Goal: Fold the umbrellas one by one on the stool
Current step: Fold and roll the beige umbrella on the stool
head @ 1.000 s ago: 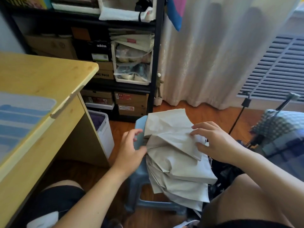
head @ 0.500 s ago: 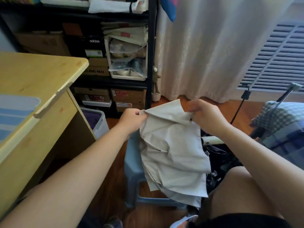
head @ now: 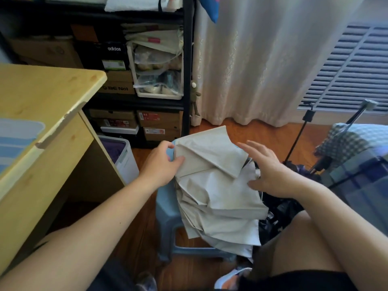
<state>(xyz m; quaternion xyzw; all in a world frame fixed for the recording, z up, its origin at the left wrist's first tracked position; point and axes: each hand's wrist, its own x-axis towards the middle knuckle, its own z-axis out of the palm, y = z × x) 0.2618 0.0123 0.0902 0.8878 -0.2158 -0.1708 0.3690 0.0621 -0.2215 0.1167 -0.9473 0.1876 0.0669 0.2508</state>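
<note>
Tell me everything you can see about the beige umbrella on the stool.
The beige umbrella is a collapsed canopy of thin, matte, creased fabric, looking like light nylon. Its panels lie pleated in overlapping flaps, pale on some inner sides. It rests across the blue plastic stool and hangs over its near and right edges. No handle or shaft shows. The left hand touches its left edge with thumb on the cloth; the right hand has spread fingers, thumb resting on the fabric at the right.

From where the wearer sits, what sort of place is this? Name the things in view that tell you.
Probably a bedroom or study at home: a wooden desk, a black shelf stacked with shoe boxes, a floor-length curtain and checked bedding.
</note>
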